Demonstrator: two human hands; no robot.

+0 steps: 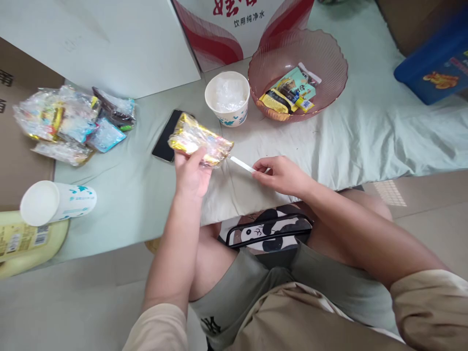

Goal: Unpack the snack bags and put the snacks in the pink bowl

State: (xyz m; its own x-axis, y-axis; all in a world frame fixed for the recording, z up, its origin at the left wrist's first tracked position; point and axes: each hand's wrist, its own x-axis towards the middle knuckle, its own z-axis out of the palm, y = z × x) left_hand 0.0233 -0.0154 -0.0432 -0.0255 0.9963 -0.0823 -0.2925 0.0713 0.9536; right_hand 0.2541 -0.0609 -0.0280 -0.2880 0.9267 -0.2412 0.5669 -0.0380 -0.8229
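1. Nearest, a flat pouch (269,233) with a panda print and a black zip edge lies on the person's lap.
2. Just beyond, the left hand (190,171) is closed around the lower edge of a crinkly gold and clear plastic packet (199,140), holding it up over the cloth-covered surface (365,131).
3. The right hand (281,174) pinches one end of a thin white strip (242,164) between its fingertips; the strip's other end points at the packet, just short of it.
4. Behind the packet a dark phone (166,139) lies flat, partly hidden by it.
5. On the near left, a white paper cup (56,202) lies on its side against a yellow bottle (25,243).
6. Farther left sits a loose pile of shiny wrappers (69,124).
7. Beyond the hands stands a round white tub (227,99) with crumpled clear film inside.
8. To its right, a ribbed pink plastic bowl (329,56) holds small flat sachets (288,92).
9. Farthest, a red and white carton (234,24) stands upright, with a blue box (435,66) at far right.
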